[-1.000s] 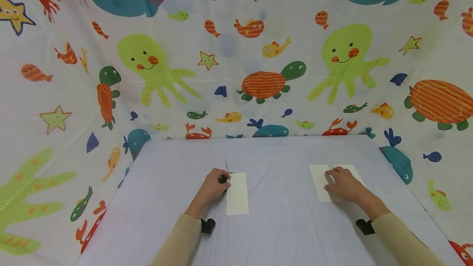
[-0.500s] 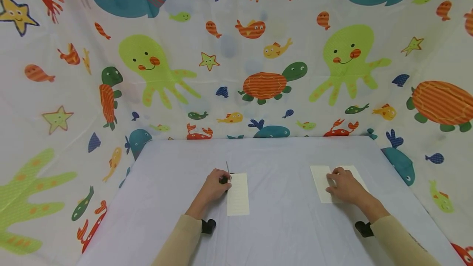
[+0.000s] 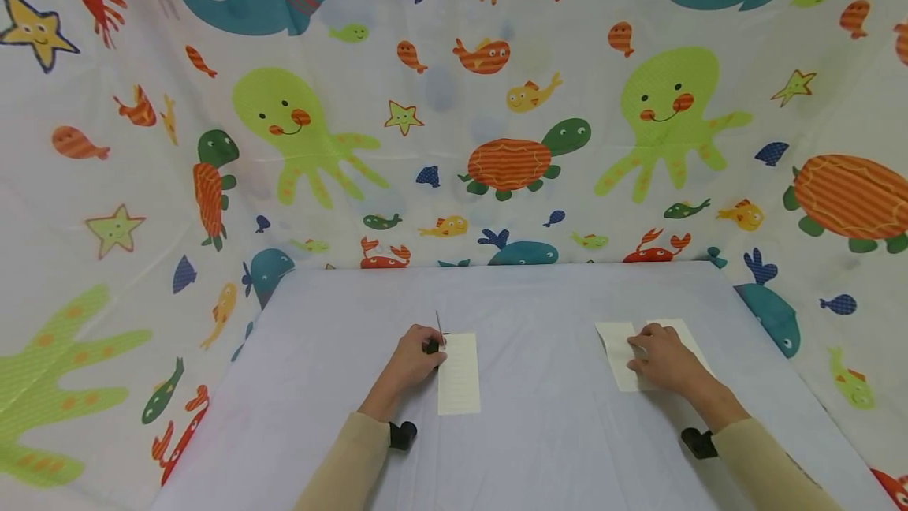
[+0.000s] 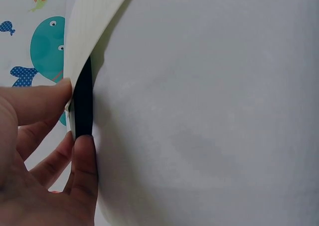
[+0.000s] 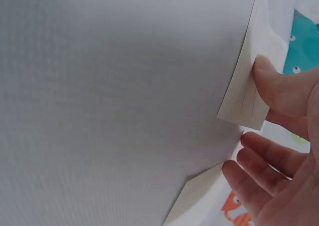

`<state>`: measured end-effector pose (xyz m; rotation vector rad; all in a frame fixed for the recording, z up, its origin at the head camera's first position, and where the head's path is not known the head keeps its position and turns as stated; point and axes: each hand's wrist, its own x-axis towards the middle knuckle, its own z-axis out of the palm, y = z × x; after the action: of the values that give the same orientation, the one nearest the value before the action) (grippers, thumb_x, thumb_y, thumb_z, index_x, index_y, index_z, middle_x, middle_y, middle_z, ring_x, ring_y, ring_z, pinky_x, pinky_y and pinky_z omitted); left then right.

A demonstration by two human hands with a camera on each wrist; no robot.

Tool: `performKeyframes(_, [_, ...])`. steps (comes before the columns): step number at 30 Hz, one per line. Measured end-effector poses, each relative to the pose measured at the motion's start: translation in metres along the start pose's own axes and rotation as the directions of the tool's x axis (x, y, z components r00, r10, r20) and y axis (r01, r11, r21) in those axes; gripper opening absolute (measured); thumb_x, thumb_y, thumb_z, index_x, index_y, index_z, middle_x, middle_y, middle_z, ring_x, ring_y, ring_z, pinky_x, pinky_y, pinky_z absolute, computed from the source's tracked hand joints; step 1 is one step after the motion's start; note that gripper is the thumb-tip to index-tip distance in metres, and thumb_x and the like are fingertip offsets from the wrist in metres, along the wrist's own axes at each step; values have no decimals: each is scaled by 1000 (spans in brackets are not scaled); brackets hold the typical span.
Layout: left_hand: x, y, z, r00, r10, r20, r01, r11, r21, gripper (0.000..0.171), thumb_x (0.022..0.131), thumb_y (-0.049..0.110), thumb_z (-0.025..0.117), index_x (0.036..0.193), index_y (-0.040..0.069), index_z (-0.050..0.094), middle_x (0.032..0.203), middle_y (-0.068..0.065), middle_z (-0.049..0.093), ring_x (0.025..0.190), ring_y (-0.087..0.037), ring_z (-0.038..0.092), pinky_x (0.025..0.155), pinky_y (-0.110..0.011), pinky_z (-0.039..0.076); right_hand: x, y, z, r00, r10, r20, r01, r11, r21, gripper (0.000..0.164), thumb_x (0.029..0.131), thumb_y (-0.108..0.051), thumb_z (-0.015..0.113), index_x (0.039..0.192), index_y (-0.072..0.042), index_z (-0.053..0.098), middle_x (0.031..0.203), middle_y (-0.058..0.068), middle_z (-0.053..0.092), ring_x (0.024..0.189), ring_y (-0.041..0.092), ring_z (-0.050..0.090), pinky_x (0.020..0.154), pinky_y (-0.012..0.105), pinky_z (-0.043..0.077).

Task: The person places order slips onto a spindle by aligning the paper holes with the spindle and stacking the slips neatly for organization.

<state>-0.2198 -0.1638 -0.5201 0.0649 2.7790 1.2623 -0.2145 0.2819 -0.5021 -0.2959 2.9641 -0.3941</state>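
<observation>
My left hand (image 3: 418,349) pinches the upper left edge of a cream lined paper slip (image 3: 459,377) at the table's middle. A narrow dark strip (image 4: 83,101) lies against this slip beside the fingertips in the left wrist view; what it is I cannot tell. A thin dark line rises above that hand in the head view. On the right, my right hand (image 3: 663,353) pinches a second lined paper slip (image 5: 246,94), thumb on its face and the index finger behind. A third paper slip (image 3: 684,335) lies partly under that hand.
White cloth covers the table (image 3: 539,448). A curtain (image 3: 440,101) printed with sea animals hangs behind and at both sides. Each wrist carries a small black camera mount, beside the beige sleeves (image 3: 347,456).
The left edge of the right hand's slip has lifted and curled slightly. The right thumb and fingers have drawn closer together on it. The left hand keeps its place on its slip.
</observation>
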Motion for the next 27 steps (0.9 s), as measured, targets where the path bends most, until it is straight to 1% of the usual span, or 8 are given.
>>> performKeyframes(4, [0, -2, 1, 1000, -6, -2, 6, 1000, 4, 12, 90, 8, 74, 100, 10, 68, 119, -14, 56, 102, -30, 54, 95, -52, 46, 0, -1, 2, 1000, 11, -20, -11, 1000, 14, 44, 88, -16, 79, 123, 7, 66, 116, 27, 56, 109, 44, 48, 93, 59, 48])
performKeyframes(8, [-1, -3, 1, 1000, -17, -8, 17, 1000, 3, 12, 90, 9, 74, 100, 10, 68, 119, -14, 56, 103, -31, 54, 96, -53, 46, -1, -4, 1, 999, -4, -46, 5, 1000, 27, 38, 88, -13, 78, 119, 6, 69, 108, 24, 58, 101, 40, 53, 87, 56, 50])
performKeyframes(12, [-2, -2, 1, 1000, -14, -9, 14, 1000, 10, 12, 90, 9, 74, 101, 10, 68, 119, -14, 56, 103, -31, 53, 96, -52, 46, -2, -8, -2, 999, 10, -30, -8, 998, 55, 37, 89, -12, 74, 121, 6, 67, 103, 23, 59, 91, 34, 56, 80, 53, 52])
performKeyframes(15, [-3, -2, 1, 1000, -10, -8, 10, 1000, 16, 13, 90, 9, 74, 101, 10, 68, 119, -14, 56, 102, -30, 54, 95, -52, 46, -1, -9, -3, 999, 50, 3, -50, 994, 100, 41, 90, -11, 72, 125, 7, 62, 106, 28, 61, 92, 36, 59, 82, 54, 52])
performKeyframes(20, [-2, -2, 2, 1000, -22, -10, 22, 1000, 19, 12, 90, 9, 73, 102, 11, 68, 120, -14, 56, 103, -31, 53, 95, -52, 46, 1, -9, -3, 996, 85, 19, -87, 978, 191, 46, 89, -9, 72, 129, 9, 57, 113, 33, 63, 101, 42, 63, 85, 58, 51])
performKeyframes(25, [-2, -3, 4, 1000, -26, -10, 26, 1000, 13, 12, 91, 11, 73, 102, 13, 68, 122, -13, 56, 104, -30, 53, 96, -51, 47, -1, -10, -3, 994, 104, 21, -106, 951, 289, 57, 88, -12, 75, 134, 10, 52, 118, 36, 60, 103, 42, 60, 87, 58, 50])
performKeyframes(27, [-2, -3, 5, 1000, -19, -14, 19, 1000, 16, 12, 91, 11, 73, 102, 13, 69, 122, -13, 56, 104, -30, 53, 95, -51, 47, -1, -9, -2, 994, 111, 18, -111, 943, 315, 57, 88, -13, 76, 135, 10, 52, 120, 36, 58, 104, 42, 59, 88, 58, 50])
